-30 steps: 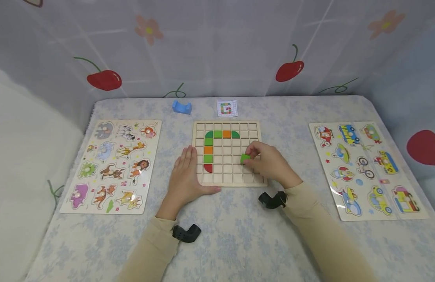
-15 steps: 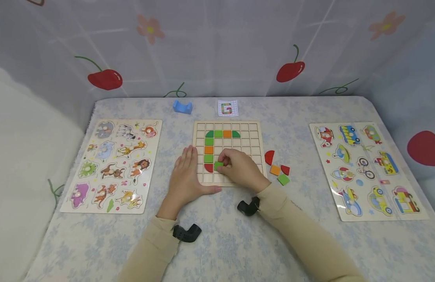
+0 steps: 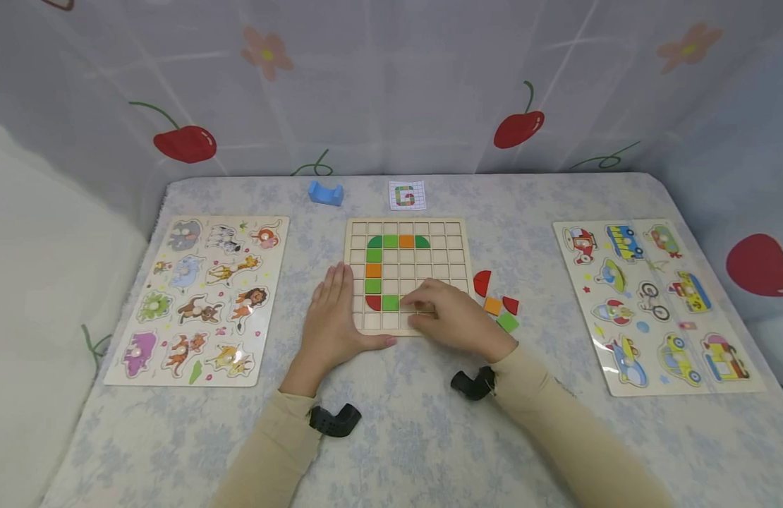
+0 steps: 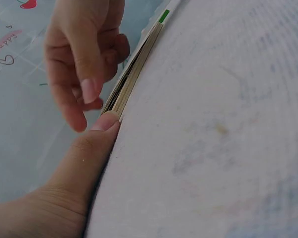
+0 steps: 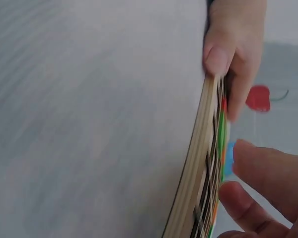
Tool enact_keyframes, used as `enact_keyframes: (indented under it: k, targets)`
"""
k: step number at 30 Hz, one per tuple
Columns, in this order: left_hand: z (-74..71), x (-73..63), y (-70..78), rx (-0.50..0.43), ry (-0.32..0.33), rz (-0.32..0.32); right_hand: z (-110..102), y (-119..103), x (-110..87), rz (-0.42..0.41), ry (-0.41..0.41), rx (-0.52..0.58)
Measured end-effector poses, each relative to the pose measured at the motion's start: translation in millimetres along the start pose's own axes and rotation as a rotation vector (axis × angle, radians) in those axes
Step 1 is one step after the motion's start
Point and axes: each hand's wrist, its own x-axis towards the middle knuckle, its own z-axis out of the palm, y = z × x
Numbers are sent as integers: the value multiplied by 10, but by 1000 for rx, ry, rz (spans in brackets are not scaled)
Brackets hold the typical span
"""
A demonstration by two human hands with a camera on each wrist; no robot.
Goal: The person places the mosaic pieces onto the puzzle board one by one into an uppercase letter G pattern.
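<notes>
A wooden grid board [image 3: 442, 256] lies mid-table with coloured tiles in its cells. My left hand [image 3: 333, 328] lies along the board's left side, fingers straight, thumb at the front edge. A green square tile [image 3: 391, 303] sits in a lower cell, right of a red quarter-round tile [image 3: 374, 303]. Just to the right of that green square, my right hand [image 3: 458, 317] hovers over the board with thumb and fingertips parted and nothing between them. In the right wrist view, the thumb and fingers [image 5: 268, 173] stand apart beside the board's edge [image 5: 188, 183].
Loose red, orange and green tiles [image 3: 492, 305] lie right of the board. Behind it are a pattern card [image 3: 407, 195] and a blue block with a curved notch [image 3: 325, 193]. An animal puzzle [image 3: 175, 370] lies left, a vehicle puzzle [image 3: 620, 381] right.
My right hand carried the green square left across the board, set it beside the red quarter-round and let go, then drew slightly right. The loose tiles came into view. My left hand stayed put.
</notes>
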Motion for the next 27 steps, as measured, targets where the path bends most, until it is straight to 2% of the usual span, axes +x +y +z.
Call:
enact_keyframes:
  k: [5,9,15,19,24,27]
  targets:
    - [-6,5,5,-9,0,-5,-219,238,-251,124,67,-43]
    - [-2,4,1,-13,1,-1,-399,423,-424,207,110,-134]
    - [9,6,-12,-11,4,1,-522,589,-565,262,121,-246]
    - [13,4,-15,-14,2,-3,-522,622,-575,271,108,-218]
    - [19,9,-13,-13,4,-2,-534,629,-560,300,96,-118]
    - [13,10,-5,-16,4,-2,-535,614,-527,280,109,-39]
